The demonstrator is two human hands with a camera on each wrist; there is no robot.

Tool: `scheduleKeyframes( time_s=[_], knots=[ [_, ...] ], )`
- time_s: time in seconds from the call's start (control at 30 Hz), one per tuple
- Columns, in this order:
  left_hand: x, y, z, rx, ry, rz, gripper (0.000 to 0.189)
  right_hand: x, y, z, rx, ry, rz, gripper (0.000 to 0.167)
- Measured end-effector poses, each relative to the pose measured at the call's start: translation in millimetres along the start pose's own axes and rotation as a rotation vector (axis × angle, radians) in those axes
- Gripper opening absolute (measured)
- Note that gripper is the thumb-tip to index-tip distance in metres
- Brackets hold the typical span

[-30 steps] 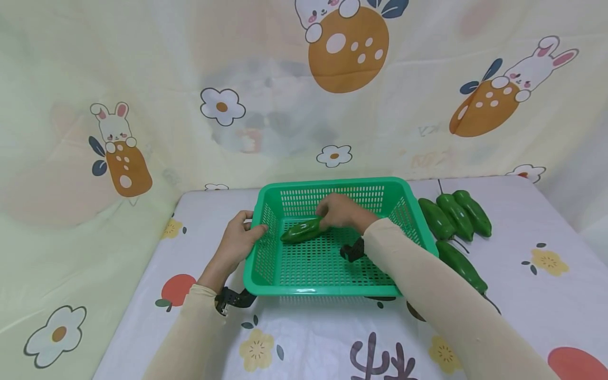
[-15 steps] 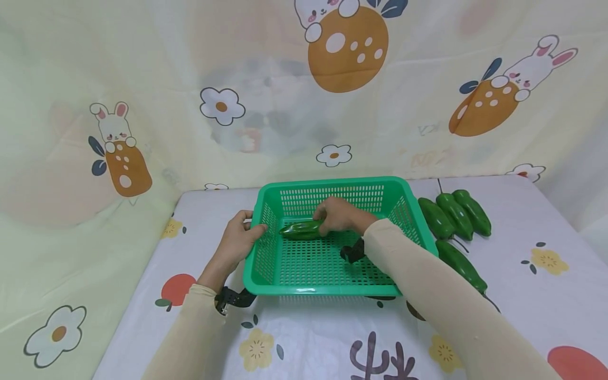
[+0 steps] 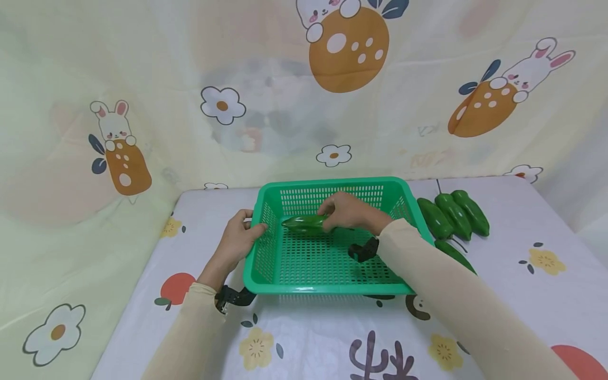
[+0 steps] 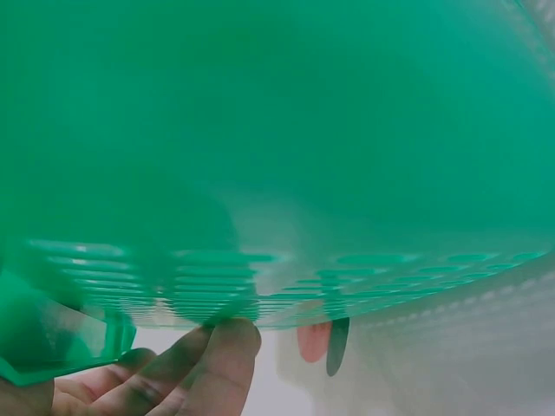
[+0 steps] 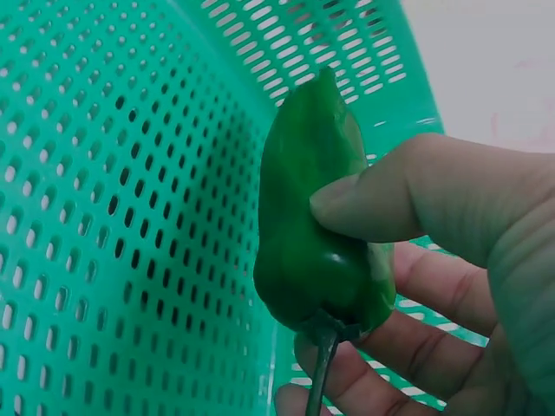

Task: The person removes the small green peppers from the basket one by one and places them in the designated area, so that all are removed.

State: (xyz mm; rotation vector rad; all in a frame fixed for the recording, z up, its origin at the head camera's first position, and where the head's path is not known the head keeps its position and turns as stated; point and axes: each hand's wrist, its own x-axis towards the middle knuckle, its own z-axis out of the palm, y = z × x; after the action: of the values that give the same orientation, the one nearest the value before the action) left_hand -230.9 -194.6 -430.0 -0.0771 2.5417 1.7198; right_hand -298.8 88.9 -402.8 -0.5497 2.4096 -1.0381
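Observation:
A green plastic basket [image 3: 328,290] with slotted walls stands on the table. Its left rim is gripped by my left hand [image 3: 236,241], thumb over the edge and fingers outside; the left wrist view shows those fingers [image 4: 204,373] against the slotted wall. Inside the basket, toward the back left, my right hand [image 3: 350,212] holds a green pepper [image 3: 304,225] near its stem end, tip pointing left. In the right wrist view the thumb [image 5: 364,206] presses on the pepper [image 5: 303,208] and the other fingers lie behind it, partly hidden.
Right of the basket lie three green peppers [image 3: 456,214] side by side. Nearer the front is another green pepper [image 3: 453,255], partly covered by the right sleeve [image 3: 456,295]. A printed cloth [image 3: 157,338] covers the table, and a curtain [image 3: 275,68] hangs behind.
The held pepper has turned from slanted to nearly level and shifted slightly toward the back. My right forearm has moved right, covering more of the front pepper. The left hand has stayed put.

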Motion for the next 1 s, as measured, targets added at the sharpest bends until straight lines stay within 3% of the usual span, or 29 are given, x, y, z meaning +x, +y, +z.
scheduleKeyframes(
  time_s=[0.27, 0.77, 1.0],
  knots=[
    [0.7, 0.8, 0.5, 0.006, 0.005, -0.007, 0.041, -21.0, 5, -14, 0.041, 0.053, -0.023, 0.042],
    [0.3, 0.2, 1.2, 0.011, 0.016, -0.016, 0.04, -66.6, 13, -35, 0.135, 0.157, 0.03, 0.045],
    [-0.2, 0.8, 2.7, 0.024, 0.02, -0.016, 0.041, -83.6, 19, -40, 0.123, 0.195, 0.031, 0.048]
  ],
)
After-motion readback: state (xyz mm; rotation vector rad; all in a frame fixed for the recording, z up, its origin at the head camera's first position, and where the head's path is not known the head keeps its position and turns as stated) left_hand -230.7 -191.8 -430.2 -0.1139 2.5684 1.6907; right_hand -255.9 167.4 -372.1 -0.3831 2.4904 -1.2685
